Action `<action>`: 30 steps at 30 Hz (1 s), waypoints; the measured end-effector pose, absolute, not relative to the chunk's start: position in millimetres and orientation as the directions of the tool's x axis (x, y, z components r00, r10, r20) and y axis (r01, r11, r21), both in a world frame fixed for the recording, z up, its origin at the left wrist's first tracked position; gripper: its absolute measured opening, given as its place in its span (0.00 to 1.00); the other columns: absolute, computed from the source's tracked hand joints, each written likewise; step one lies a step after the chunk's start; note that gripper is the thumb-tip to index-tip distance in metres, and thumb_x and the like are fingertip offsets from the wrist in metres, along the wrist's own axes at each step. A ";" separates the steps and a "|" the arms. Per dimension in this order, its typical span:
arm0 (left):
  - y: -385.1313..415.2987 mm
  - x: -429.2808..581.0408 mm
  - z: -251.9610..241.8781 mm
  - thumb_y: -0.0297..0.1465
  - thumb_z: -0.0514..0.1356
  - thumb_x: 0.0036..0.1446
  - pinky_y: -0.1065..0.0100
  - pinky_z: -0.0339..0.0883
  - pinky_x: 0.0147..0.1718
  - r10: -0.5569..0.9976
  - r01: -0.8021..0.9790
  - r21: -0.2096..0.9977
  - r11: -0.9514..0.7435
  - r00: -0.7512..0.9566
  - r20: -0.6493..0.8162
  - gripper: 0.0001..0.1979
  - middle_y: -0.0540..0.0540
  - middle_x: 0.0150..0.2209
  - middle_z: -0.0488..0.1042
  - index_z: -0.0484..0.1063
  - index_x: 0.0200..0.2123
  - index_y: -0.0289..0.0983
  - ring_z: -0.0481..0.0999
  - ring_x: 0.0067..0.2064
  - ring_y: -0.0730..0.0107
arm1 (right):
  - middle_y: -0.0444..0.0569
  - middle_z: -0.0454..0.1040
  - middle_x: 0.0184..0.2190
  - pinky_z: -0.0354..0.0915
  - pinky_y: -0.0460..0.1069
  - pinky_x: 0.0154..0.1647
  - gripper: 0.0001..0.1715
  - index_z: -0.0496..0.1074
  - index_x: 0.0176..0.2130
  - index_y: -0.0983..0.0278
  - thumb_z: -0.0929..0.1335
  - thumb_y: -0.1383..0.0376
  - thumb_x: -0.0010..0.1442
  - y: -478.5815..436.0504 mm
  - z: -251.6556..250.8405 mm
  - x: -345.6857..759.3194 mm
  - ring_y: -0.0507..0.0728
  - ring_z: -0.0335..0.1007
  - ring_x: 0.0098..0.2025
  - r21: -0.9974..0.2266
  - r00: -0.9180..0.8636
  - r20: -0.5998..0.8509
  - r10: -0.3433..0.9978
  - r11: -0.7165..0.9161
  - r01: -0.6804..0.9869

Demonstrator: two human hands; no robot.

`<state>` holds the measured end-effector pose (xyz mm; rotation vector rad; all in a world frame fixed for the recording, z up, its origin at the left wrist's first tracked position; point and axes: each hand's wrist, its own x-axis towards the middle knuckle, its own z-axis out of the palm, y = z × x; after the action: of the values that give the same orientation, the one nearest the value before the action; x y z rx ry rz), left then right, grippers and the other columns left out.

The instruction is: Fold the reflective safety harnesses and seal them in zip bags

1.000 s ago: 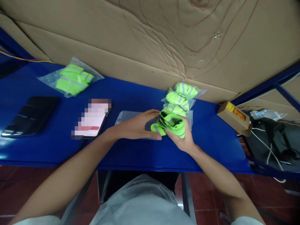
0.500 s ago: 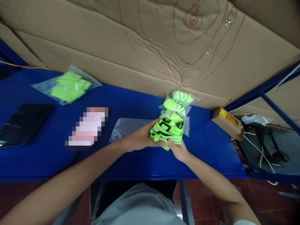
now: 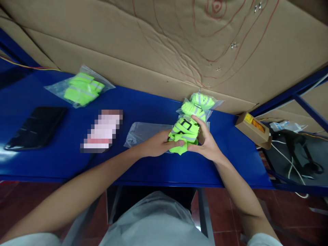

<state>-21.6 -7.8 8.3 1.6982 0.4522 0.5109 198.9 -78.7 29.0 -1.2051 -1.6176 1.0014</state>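
Note:
Between my hands is a folded neon-green reflective vest [image 3: 185,131] with grey stripes and black buckles, held above the table. My left hand [image 3: 165,141] grips its left side, thumb across the front and the other fingers hidden behind. On the other side my right hand [image 3: 207,140] is cupped around the vest's right edge, thumb low and fingers reaching up, spread wide. A flat clear plastic bag [image 3: 146,133] lies beside my left hand. Just behind the held vest are bagged green vests [image 3: 202,99] in a row, partly covered by it.
Another bagged green vest [image 3: 83,89] lies at the back left. A phone [image 3: 105,130] with a blurred screen and a black flat case [image 3: 37,128] rest on the blue table [image 3: 153,171]. To the right are an open cardboard box [image 3: 252,130] and white cables [image 3: 290,171]. Cardboard [image 3: 115,44] lines the back.
My right hand has shifted from under the vest to its right side, with its fingers spreading upward. My left thumb has come onto the vest's front. The view has tilted slightly down.

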 end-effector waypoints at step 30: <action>-21.2 -34.0 41.1 0.59 0.64 0.54 0.51 0.70 0.50 0.701 0.417 0.836 -0.357 0.711 -0.055 0.57 0.35 0.54 0.77 0.42 0.76 0.41 0.78 0.54 0.41 | 0.43 0.72 0.47 0.73 0.50 0.43 0.40 0.68 0.50 0.54 0.84 0.62 0.41 -83.4 16.9 195.9 0.56 0.73 0.44 -0.989 -0.091 0.013 0.996 0.026 0.143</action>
<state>-34.0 -21.2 41.1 1.9991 0.8554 0.3909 195.9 -83.4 16.9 -1.2562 -1.3918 1.1884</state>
